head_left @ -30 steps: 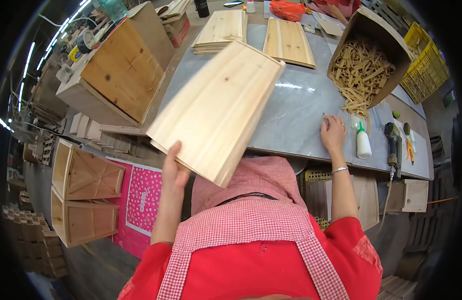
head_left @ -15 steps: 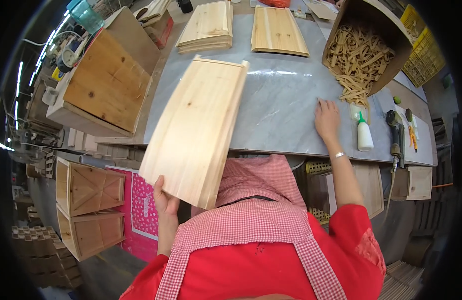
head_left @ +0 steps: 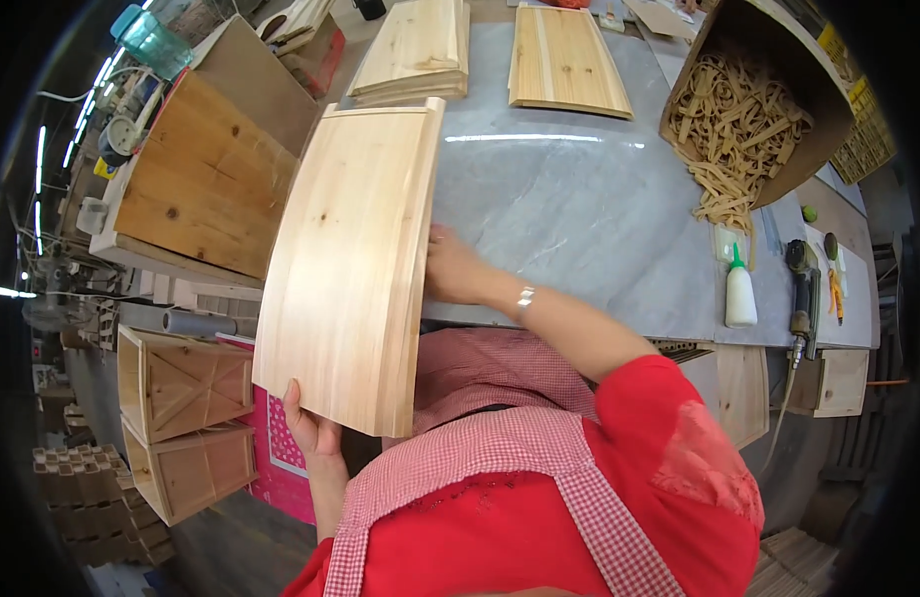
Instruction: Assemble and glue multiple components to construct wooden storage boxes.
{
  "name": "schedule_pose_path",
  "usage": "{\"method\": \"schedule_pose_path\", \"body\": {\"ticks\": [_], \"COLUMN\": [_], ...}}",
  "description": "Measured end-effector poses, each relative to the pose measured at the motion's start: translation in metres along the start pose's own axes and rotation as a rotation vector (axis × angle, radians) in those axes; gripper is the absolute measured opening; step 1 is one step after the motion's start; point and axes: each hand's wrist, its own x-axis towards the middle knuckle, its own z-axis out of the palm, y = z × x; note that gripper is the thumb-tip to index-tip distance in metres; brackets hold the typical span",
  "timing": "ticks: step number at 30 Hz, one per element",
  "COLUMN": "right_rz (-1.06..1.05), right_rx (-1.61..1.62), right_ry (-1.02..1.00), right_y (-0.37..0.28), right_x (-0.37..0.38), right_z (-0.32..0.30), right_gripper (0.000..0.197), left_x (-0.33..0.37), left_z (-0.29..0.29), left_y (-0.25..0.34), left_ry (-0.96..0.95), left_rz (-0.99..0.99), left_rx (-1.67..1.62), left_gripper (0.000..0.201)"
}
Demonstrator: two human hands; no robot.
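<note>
A pale, tapered wooden panel (head_left: 345, 259) stands tilted before me, with a narrow strip along its far end and stepped layers down its right side. My left hand (head_left: 315, 433) grips its near lower edge, thumb on the front face. At the panel's right side is my right hand (head_left: 460, 269), a metal band on its wrist. Its fingertips are partly hidden behind the panel, so I cannot tell whether they grip it. The grey tabletop (head_left: 549, 229) lies beneath and beyond both hands.
A stack of panels (head_left: 415, 45) and a single panel (head_left: 567, 60) lie at the back. A box of wood strips (head_left: 738, 129) leans at right, near a glue bottle (head_left: 740, 289) and a power tool (head_left: 802, 289). Wooden boxes (head_left: 186, 383) stand at lower left; a large box (head_left: 206, 174) sits left.
My right hand has left the tabletop at right and come left to the panel's side. The panel has shifted left and stands a little more upright, still in my left hand.
</note>
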Motion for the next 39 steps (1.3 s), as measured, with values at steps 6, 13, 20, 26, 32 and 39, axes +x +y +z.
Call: {"method": "schedule_pose_path", "body": {"ticks": [6, 13, 20, 26, 32, 39], "right_rz": [0.494, 0.762, 0.537, 0.801, 0.638, 0.730], "right_rx": [-0.451, -0.922, -0.574, -0.339, -0.378, -0.415], "right_ry": [-0.059, 0.004, 0.111, -0.119, 0.048, 0.066], "right_y": [0.080, 0.121, 0.153, 0.117, 0.079, 0.119], "right_x": [-0.108, -0.145, -0.063, 0.014, 0.010, -0.002], "right_z": [-0.172, -0.248, -0.176, -0.115, -0.101, -0.097], "right_gripper": [0.034, 0.043, 0.040, 0.039, 0.033, 0.034], "left_x": [0.027, 0.066, 0.050, 0.024, -0.013, 0.034], "left_z": [0.000, 0.042, 0.034, 0.044, 0.038, 0.054], "left_y": [-0.034, -0.084, -0.099, -0.104, -0.099, -0.107], "left_ry": [0.006, -0.004, 0.117, 0.085, 0.124, 0.137], "left_rz": [-0.225, -0.372, -0.217, -0.254, -0.287, -0.301], "left_rx": [0.131, 0.159, 0.441, 0.463, 0.422, 0.594], "left_gripper": [0.064, 0.053, 0.054, 0.058, 0.066, 0.058]}}
